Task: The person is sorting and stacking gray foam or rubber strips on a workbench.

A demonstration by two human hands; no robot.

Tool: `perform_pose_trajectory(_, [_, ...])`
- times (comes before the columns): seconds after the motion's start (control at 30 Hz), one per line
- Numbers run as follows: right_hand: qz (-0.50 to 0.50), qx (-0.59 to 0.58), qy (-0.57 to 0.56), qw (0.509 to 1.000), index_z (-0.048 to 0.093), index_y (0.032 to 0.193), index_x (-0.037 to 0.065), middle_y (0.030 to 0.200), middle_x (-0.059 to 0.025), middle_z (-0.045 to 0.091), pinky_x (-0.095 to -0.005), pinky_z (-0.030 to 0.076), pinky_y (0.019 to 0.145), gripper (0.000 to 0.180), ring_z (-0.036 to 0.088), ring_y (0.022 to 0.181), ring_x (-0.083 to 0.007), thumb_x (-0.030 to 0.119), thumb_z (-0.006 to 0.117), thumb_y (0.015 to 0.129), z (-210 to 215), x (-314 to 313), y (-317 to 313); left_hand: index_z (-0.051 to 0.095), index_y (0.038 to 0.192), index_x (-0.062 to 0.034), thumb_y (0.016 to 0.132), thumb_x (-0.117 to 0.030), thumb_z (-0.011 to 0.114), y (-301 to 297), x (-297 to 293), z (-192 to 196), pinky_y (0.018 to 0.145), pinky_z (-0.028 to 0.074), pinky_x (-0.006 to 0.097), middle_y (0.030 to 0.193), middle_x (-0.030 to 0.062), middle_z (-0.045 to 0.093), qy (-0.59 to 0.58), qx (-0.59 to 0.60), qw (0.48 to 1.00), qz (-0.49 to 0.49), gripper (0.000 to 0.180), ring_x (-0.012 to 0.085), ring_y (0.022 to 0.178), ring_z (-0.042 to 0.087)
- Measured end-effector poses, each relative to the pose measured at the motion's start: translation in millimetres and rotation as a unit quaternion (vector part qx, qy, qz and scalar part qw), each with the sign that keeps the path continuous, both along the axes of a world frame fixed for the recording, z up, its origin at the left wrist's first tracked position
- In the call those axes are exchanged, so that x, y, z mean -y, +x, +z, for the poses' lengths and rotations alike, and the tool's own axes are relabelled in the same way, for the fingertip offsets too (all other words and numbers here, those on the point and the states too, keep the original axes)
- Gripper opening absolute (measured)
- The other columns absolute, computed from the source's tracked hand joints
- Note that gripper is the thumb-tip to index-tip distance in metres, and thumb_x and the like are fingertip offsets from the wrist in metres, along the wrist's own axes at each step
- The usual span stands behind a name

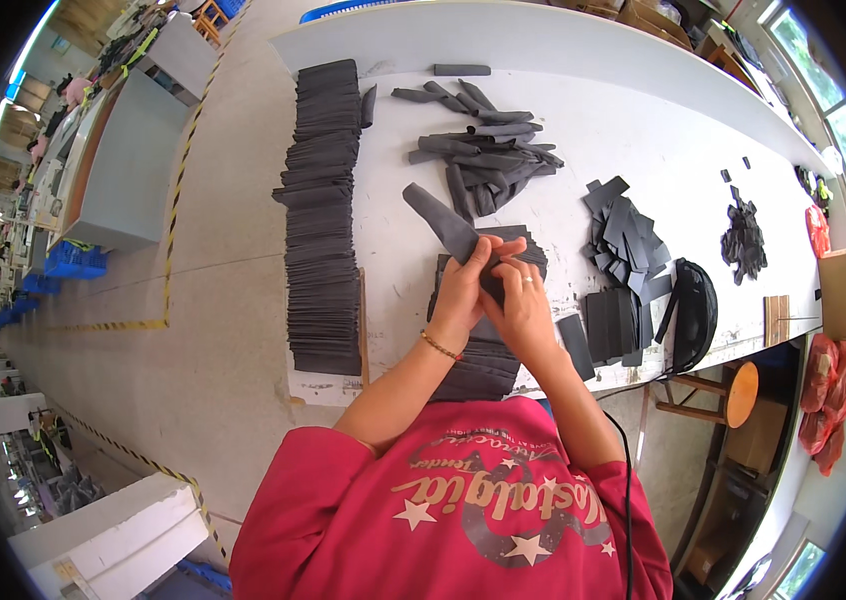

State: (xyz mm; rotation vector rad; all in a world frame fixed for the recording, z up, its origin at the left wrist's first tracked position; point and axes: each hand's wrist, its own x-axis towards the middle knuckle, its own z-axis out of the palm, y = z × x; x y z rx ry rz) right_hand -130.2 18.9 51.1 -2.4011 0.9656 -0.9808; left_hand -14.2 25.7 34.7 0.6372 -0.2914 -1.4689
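A dark grey, flattened fabric-like strip (440, 222) slants up and left out of my two hands, its lower end hidden among the fingers. My left hand (460, 295) is closed around its lower part. Pressed against the same end, my right hand (523, 305) has its fingers bent in and closed on it. Directly beneath lies a stack of similar dark pieces (483, 365), partly covered by my hands and forearms. Beyond my hands, a loose heap of rolled or folded dark strips (493, 160) rests on the white table (583, 120).
A long, tightly packed row of dark pieces (321, 220) runs along the table's left side. To the right are scattered flat dark pieces (628, 235), small dark scraps (743, 240) and a black curved object (693, 315). A wooden stool (740, 395) stands by the table's right front edge.
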Motion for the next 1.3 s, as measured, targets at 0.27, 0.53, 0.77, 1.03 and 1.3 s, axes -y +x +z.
perform_pose_trajectory(0.27, [-0.004,-0.014,0.041,0.999,0.047,0.105,0.002,0.107,-0.0206,0.055,-0.0448,0.05,0.075,0.034,0.058,0.09,-0.0414,0.001,0.068,0.078,5.7,-3.7,-10.2,0.058,0.107,-0.0068,0.101,-0.032,0.047,-17.6,-6.4,-7.5,0.093,0.048,0.038,0.123,0.0189,0.062,-0.002,-0.058,0.998,0.001,0.028,0.0249,0.114,0.059])
perform_pose_trajectory(0.53, [0.04,-0.032,0.041,0.998,0.052,0.099,0.002,0.1,-0.0168,0.058,-0.0427,0.051,0.067,0.025,0.061,0.079,-0.0368,0.0,0.068,0.08,4.4,3.5,-26.1,0.057,0.108,0.0008,0.099,-0.028,0.053,17.5,13.6,-0.2,0.095,0.051,0.041,0.103,0.0173,0.067,0.026,-0.016,0.995,0.092,0.031,0.0291,0.099,0.065])
perform_pose_trajectory(0.77, [0.063,-0.003,0.0,0.998,0.052,0.095,0.002,0.091,-0.0147,0.057,-0.0414,0.052,0.066,0.022,0.061,0.079,-0.0351,-0.003,0.067,0.079,4.8,16.8,-21.9,0.056,0.109,0.0004,0.101,-0.029,0.049,-13.6,5.7,-1.6,0.097,0.049,0.042,0.099,0.0148,0.067,-0.004,-0.077,0.99,0.117,0.031,0.0309,0.101,0.065])
perform_pose_trajectory(1.03, [0.062,0.019,0.034,0.997,0.053,0.089,0.0,0.089,-0.0147,0.058,-0.0422,0.051,0.064,0.017,0.061,0.077,-0.0356,-0.006,0.065,0.078,-2.2,19.0,-17.1,0.056,0.109,-0.0007,0.101,-0.03,0.049,-19.9,6.5,-5.7,0.095,0.049,0.039,0.099,0.0136,0.068,-0.004,-0.083,0.985,0.15,0.031,0.0299,0.102,0.064])
perform_pose_trajectory(1.3, [0.07,0.027,0.043,0.996,0.054,0.089,0.0,0.089,-0.0155,0.058,-0.0432,0.051,0.065,0.016,0.061,0.078,-0.0367,-0.006,0.064,0.078,-5.7,22.2,-15.4,0.057,0.108,-0.0011,0.101,-0.029,0.049,-22.2,7.8,-7.4,0.093,0.05,0.038,0.097,0.0136,0.068,0.016,-0.079,0.984,0.157,0.03,0.0289,0.1,0.065])
